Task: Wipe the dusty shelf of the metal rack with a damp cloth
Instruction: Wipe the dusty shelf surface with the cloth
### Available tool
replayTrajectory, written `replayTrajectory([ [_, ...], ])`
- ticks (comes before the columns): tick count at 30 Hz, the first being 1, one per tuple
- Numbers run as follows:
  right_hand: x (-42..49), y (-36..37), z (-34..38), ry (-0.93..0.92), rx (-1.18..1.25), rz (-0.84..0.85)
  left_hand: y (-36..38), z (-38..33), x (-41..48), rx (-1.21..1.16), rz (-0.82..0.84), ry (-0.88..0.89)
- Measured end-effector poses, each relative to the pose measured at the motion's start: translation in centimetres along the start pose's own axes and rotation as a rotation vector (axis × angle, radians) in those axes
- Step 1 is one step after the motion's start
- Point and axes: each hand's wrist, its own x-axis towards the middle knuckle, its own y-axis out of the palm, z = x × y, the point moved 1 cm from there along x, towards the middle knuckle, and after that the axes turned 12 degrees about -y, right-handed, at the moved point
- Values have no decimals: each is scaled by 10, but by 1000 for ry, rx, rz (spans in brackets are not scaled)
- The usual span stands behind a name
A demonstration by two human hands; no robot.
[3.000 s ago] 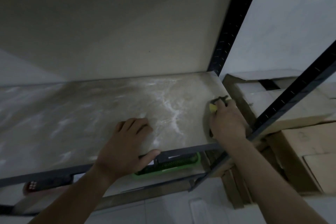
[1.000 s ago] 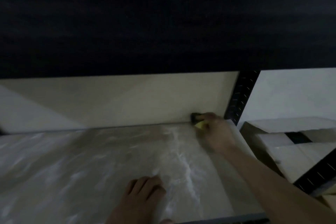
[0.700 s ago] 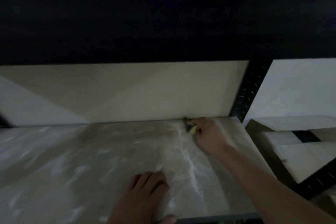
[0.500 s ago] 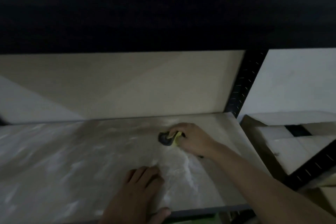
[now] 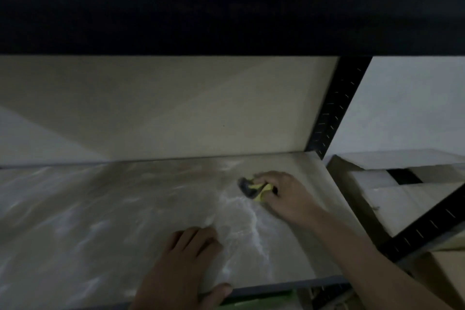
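Note:
The dusty shelf [image 5: 105, 221] of the metal rack fills the lower half of the view, pale and streaked with white dust. A wiped, cleaner strip runs along its right side. My right hand [image 5: 289, 196] presses a small yellow and grey cloth [image 5: 253, 187] onto the shelf toward the back right, fingers closed over it. My left hand [image 5: 183, 269] lies flat on the shelf near the front edge, thumb hooked over the rim, holding nothing.
A black slotted upright [image 5: 337, 106] stands at the back right corner, another black post [image 5: 427, 224] crosses at the front right. The dark shelf above [image 5: 226, 2] hangs low overhead. Cardboard boxes [image 5: 392, 184] sit to the right of the rack. Something green [image 5: 259, 299] shows below the front rail.
My right hand swept the cloth from the front right corner to the back wall, then left and toward me. Over the last half second it barely moved. My left hand stayed planted.

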Motion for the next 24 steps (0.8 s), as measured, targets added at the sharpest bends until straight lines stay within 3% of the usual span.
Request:
replayTrajectory([
  [2, -7, -16, -7, 35, 51, -9, -1, -1, 1, 5, -10, 4],
  [5, -11, -38, -45, 182, -198, -229, -3, -2, 2, 14, -7, 1],
  [7, -9, -38, -61, 415, -306, -203, -4, -2, 3, 18, -7, 1],
  [8, -8, -34, -61, 427, -373, -180, -4, -2, 3, 19, -11, 5],
  [11, -13, -20, -39, 249, -401, -179, -6, -3, 3, 13, -16, 7],
  [13, -25, -11, -7, 110, -205, -85, -7, -3, 2, 7, -6, 1],
  [16, -39, -16, 26, 59, 65, 70, -8, -3, 0, 0, 15, -13],
  [18, -30, -32, 13, 59, -97, -66, -9, -5, 0, -2, 9, -16],
  [21, -5, -56, -40, 342, -316, -262, -10, -5, 1, 13, 7, -17],
  [24, 10, -51, -72, 513, -447, -121, -9, -3, 3, 2, 14, -18],
])
